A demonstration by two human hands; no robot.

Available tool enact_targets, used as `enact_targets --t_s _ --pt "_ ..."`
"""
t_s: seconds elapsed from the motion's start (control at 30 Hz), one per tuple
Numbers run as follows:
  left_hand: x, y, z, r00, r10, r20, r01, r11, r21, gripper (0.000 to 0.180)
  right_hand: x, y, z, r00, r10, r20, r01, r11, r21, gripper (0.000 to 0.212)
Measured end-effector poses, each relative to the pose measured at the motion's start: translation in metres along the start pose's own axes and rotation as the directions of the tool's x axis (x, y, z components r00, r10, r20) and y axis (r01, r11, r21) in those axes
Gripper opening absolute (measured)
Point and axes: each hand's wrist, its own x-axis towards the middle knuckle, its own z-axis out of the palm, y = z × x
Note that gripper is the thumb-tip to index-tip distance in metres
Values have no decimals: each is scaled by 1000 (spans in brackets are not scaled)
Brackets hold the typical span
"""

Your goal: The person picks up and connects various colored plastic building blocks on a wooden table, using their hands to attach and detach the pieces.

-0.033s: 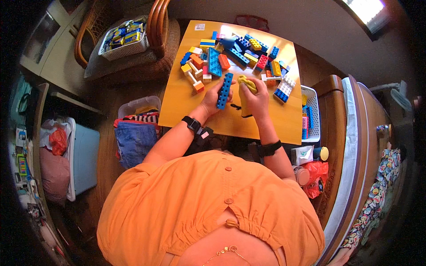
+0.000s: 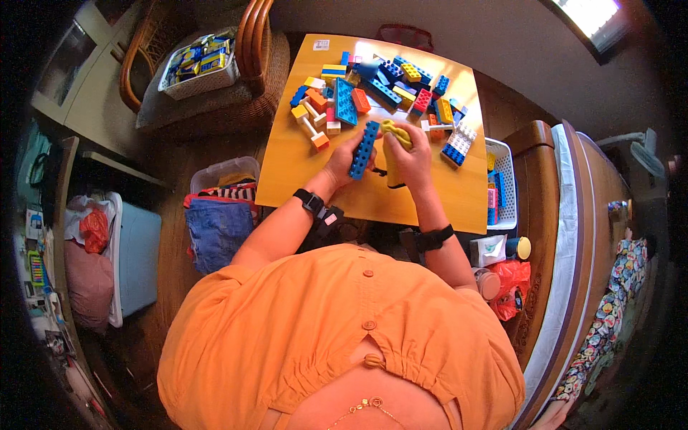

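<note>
My left hand (image 2: 341,165) is closed round a long blue building brick (image 2: 365,149), held tilted upright above the near part of the table. Just to its right, my right hand (image 2: 414,159) grips a bunched yellow cloth (image 2: 391,152), whose lower part hangs below the fingers. Brick and cloth are close together; whether they touch, I cannot tell. Beyond my hands lie many loose bricks: a wide teal-blue one (image 2: 345,102), an orange one (image 2: 360,101), a white-and-blue stack (image 2: 459,143) and white-stemmed pieces with yellow ends (image 2: 311,127).
The wooden table (image 2: 297,183) stands before me. A white basket (image 2: 508,193) with bricks is at its right side. Left of it sits a clear bin (image 2: 208,175) of folded clothes. A wicker chair (image 2: 258,54) at the far left carries a basket of packets (image 2: 208,61).
My right hand with the cloth has shifted slightly left, nearer the blue brick. The brick has turned a little in my left hand. The loose bricks lie as before.
</note>
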Motion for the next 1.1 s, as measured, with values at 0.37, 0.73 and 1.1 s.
enact_targets --t_s 0.37,0.73,1.1 --pt "6 -10 -9 983 152 -105 -165 978 -130 47 -47 -10 -4 952 22 307 30 986 -167 24" --pt "12 -11 -12 962 264 75 -240 941 -240 28 -43 5 -3 959 24 283 96 911 -401 49" --pt "9 -4 -8 998 62 10 -59 984 -167 59 -26 38 -145 808 516 -286 -431 847 311 25"
